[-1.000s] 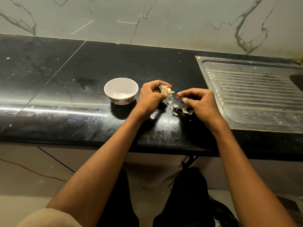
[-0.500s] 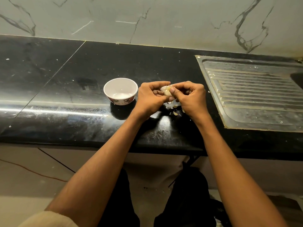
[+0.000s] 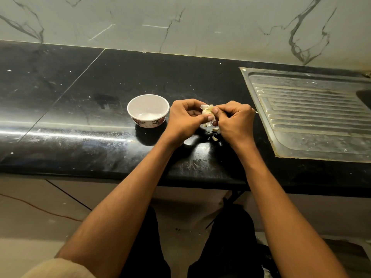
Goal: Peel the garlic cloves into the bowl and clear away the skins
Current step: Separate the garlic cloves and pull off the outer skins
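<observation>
Plainly, peeling is underway over the black table (image 3: 80, 149), beside the white bowl (image 3: 148, 110), which is looking empty. Left hand (image 3: 185, 119) is gripping the garlic (image 3: 207, 111); right hand (image 3: 235, 121) is pinching its skin. Next, I judge, comes stripping it and dropping the clove bowlward. Loose skins (image 3: 214, 138) are lying underneath, partly hidden by the fingers.
</observation>
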Demonstrator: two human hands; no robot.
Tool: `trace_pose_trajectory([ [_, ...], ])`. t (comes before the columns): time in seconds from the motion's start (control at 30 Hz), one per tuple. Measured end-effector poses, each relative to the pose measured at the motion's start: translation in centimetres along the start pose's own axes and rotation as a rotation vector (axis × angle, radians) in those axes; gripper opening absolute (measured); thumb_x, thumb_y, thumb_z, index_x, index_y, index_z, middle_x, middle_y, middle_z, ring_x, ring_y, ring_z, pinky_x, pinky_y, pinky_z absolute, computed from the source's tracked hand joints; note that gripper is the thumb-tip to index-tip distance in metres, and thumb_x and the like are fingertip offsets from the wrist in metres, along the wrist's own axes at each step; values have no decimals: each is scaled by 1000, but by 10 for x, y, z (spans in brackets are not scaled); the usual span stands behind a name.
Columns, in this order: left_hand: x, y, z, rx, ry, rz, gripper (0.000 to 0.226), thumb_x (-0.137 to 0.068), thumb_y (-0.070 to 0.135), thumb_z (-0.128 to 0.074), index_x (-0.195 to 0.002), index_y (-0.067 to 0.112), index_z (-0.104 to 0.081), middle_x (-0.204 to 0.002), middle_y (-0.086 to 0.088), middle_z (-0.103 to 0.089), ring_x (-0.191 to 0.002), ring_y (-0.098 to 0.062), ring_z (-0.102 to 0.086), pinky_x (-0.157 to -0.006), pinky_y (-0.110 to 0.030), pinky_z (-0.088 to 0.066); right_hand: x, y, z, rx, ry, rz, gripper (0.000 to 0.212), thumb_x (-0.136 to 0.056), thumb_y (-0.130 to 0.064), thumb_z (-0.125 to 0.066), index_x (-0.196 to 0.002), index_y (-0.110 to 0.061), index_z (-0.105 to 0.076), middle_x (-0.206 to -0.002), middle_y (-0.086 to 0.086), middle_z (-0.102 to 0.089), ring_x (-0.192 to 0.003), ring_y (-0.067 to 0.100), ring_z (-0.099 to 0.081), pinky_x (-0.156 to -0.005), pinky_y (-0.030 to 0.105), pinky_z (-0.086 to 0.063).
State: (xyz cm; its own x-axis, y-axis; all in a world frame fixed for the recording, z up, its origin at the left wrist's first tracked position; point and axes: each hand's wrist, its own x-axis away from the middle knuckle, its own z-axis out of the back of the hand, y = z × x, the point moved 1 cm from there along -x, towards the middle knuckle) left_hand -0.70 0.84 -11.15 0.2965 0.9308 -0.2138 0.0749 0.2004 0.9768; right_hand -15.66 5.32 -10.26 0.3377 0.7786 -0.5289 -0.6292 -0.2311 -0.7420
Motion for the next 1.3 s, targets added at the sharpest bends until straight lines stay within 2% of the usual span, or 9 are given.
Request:
trace_pose_trajectory([
  [0.17,-2,-2,1,19,-48,4,25,-82,-9,-77,-106,-1,-76,-97,-18,-77,-85,-18,-73,-84,-29,-60,-2,1,2,-32,-3,-75,4,-86,-16,-80,-86,-13,-83,-76,-3,-76,-63,12,-71,-64,42,-62],
  [0.33,-5,-2,2,-1,-38,-43,26,-85,-3,-76,-109,8,-78,-111,-19,-69,-86,-13,-68,-83,-28,-56,-1,-2,2,-66,-20,-39,5,-86,-19,-80,-87,-14,-81,-82,-5,-76,-73,10,-72,-68,29,-60],
  [0.5,-4,-2,1,11,-25,-24,37,-82,-6,-79,-116,6,-71,-99,-10,-75,-88,-13,-73,-86,-29,-59,4,-5,5,-74,-35,19,10,-85,-20,-79,-94,-16,-82,-85,-8,-75,-77,4,-72,-67,18,-56],
  [0.7,-2,1,1,5,-28,-40,25,-80,-11,-78,-94,9,-69,-91,-9,-75,-81,-13,-73,-78,-27,-60,2,2,6,-94,-110,-25,16,-84,-17,-80,-100,-14,-82,-91,-3,-77,-74,6,-73,-65,22,-58],
  [0.83,-2,1,0,7,-53,-39,22,-82,-10,-76,-96,6,-71,-90,-6,-75,-79,-8,-73,-76,-22,-58,3,3,8,-76,-91,-3,16,-83,-17,-81,-98,-13,-82,-83,-7,-75,-68,6,-72,-59,21,-58],
  [0.97,-1,1,1,22,-67,-50,23,-79,-2,-83,-98,5,-72,-95,-17,-76,-85,-20,-73,-82,-31,-62,4,1,7,-56,-79,24,16,-81,-18,-81,-96,-12,-83,-80,-7,-74,-63,4,-70,-55,17,-53],
  [1.03,-1,0,2,20,-62,-44,24,-78,-5,-83,-98,2,-72,-93,-18,-76,-83,-21,-73,-80,-30,-61,4,1,6,-52,-72,35,17,-80,-20,-80,-94,-12,-83,-80,-7,-74,-62,3,-68,-55,15,-50],
  [1.2,-2,-1,0,6,-31,-21,25,-76,-14,-78,-92,4,-72,-92,-24,-75,-81,-21,-70,-77,-25,-60,6,-2,4,-32,-54,44,23,-75,-27,-79,-91,-11,-84,-80,-2,-76,-62,9,-71,-56,30,-58],
  [1.3,-2,0,0,3,-22,-25,26,-76,-16,-76,-92,3,-72,-93,-23,-75,-81,-20,-71,-76,-25,-60,8,-5,3,-41,-23,50,29,-72,-34,-77,-88,-11,-83,-77,-3,-75,-61,10,-70,-55,28,-58],
])
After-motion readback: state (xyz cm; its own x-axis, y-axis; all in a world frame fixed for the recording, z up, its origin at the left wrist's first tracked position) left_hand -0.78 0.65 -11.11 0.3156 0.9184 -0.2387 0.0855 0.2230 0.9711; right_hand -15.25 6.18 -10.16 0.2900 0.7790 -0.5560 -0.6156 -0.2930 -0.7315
